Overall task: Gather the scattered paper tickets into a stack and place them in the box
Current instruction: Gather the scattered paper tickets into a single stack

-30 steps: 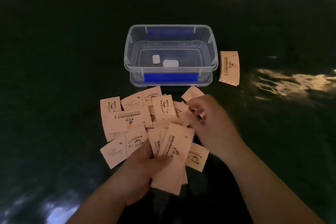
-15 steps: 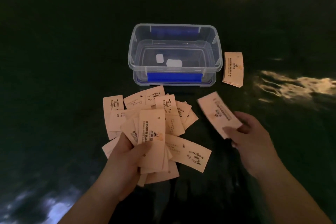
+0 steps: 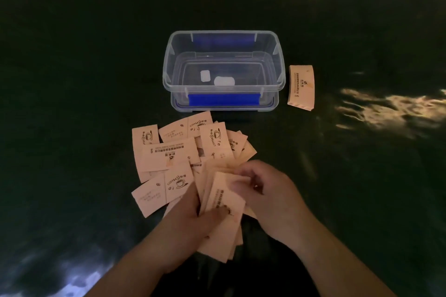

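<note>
Head view: the gathering is under way but far from finished. The left hand (image 3: 193,224) is clamped on a partial stack of tickets (image 3: 222,222), thumb pressed across the top sheet, the bundle fanned and uneven at its lower edge. The right hand (image 3: 268,198) rests against the stack's upper right side, fingers curled onto the paper; whether it pinches a separate ticket cannot be told in the dim light. Many loose tickets (image 3: 169,154) lie overlapping on the dark table (image 3: 72,103) between the hands and the box (image 3: 224,38), and a single ticket (image 3: 301,88) sits apart, just beside the box's right wall. The clear box stands open, resting on its blue-clipped lid, with no tickets inside; only two small white pieces (image 3: 218,79) lie on its floor. So the collecting, squaring and placing are judged all still to come. Nothing blocks the way to the box, though the poor light and overlapping sheets may make single tickets hard to lift.
</note>
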Tool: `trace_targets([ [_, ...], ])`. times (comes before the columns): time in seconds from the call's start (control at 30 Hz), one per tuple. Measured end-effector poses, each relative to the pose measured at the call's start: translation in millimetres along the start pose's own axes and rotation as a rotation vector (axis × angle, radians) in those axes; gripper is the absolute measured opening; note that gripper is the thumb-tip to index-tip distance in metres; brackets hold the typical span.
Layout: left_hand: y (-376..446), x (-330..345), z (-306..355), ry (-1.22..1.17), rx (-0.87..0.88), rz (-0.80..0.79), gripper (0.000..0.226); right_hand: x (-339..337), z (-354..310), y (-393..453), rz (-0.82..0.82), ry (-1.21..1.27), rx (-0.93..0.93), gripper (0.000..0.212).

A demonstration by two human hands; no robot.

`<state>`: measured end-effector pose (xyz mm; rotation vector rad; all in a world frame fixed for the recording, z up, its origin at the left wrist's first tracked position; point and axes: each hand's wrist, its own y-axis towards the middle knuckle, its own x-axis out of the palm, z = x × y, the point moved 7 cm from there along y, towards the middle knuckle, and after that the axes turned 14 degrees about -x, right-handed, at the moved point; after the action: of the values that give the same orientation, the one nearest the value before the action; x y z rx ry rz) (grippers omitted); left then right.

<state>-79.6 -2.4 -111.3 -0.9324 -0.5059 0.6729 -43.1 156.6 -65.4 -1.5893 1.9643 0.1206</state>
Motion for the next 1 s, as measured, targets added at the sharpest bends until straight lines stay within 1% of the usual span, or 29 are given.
trace_targets([
  [0.03,0.7,-7.3,0.7,-0.008,0.028,0.063,0.055,-1.9,6.0,1.4,0.116,0.040,0.018,0.011],
  [0.07,0.1,-16.5,0.9,-0.081,0.032,0.118,0.059,-5.6,15.6,0.6,0.205,0.038,0.041,0.018],
  [0.1,-0.1,-23.6,0.2,-0.176,0.043,0.141,0.057,-7.9,24.7,-1.5,0.213,-0.045,0.048,0.034],
  [0.13,-2.6,-31.4,1.7,-0.268,0.065,0.170,0.051,-3.7,33.5,-2.4,0.113,-0.191,0.038,0.055],
  [0.17,-3.9,-39.8,2.9,-0.342,0.086,0.197,0.047,5.6,42.3,-4.1,-0.030,-0.352,0.006,0.075],
  [0.2,-7.3,-46.6,6.2,-0.387,0.105,0.227,0.043,16.6,48.2,-6.8,-0.169,-0.496,-0.040,0.087],
  [0.23,-9.5,-50.7,9.4,-0.411,0.120,0.245,0.042,24.2,52.0,-11.0,-0.252,-0.586,-0.066,0.091],
  [0.27,-11.4,-52.7,12.3,-0.423,0.130,0.250,0.042,26.0,58.0,-13.1,-0.261,-0.610,-0.051,0.089],
  [0.3,-11.2,-54.5,13.4,-0.428,0.138,0.251,0.043,21.3,61.9,-14.9,-0.202,-0.586,-0.025,0.083],
  [0.37,-11.1,-56.0,13.4,-0.423,0.139,0.271,0.045,-3.6,66.7,-22.2,0.026,-0.371,0.123,0.057],
  [0.4,-10.5,-55.7,13.0,-0.420,0.139,0.280,0.045,-15.2,69.4,-26.0,0.096,-0.228,0.216,0.043],
  [0.43,-9.4,-54.9,11.9,-0.424,0.143,0.282,0.047,-23.3,71.6,-29.3,0.139,-0.082,0.297,0.036],
  [0.53,-7.5,-46.6,10.5,-0.437,0.143,0.264,0.055,-33.2,64.5,-39.9,0.273,0.441,0.458,0.037],
  [0.57,-6.7,-43.2,10.1,-0.443,0.137,0.249,0.055,-31.7,58.4,-41.1,0.293,0.586,0.483,0.037],
  [0.6,-6.0,-39.8,9.2,-0.443,0.131,0.235,0.054,-28.8,52.8,-40.9,0.289,0.680,0.493,0.034],
  [0.67,-3.7,-33.9,7.7,-0.446,0.122,0.204,0.052,-24.3,44.4,-38.7,0.275,0.738,0.483,0.025],
  [0.77,-2.7,-28.6,7.6,-0.452,0.114,0.181,0.053,-19.7,39.1,-37.4,0.307,0.790,0.489,0.018],
  [0.83,-3.3,-27.5,8.9,-0.463,0.117,0.168,0.054,-13.0,36.7,-37.8,0.290,0.881,0.481,0.022],
  [0.93,-5.3,-31.0,8.8,-0.492,0.124,0.172,0.051,-4.9,29.0,-37.8,0.247,1.007,0.392,0.023],
  [1.0,-5.4,-34.0,7.5,-0.518,0.125,0.167,0.051,-7.1,25.5,-37.2,0.274,0.972,0.335,0.024],
])
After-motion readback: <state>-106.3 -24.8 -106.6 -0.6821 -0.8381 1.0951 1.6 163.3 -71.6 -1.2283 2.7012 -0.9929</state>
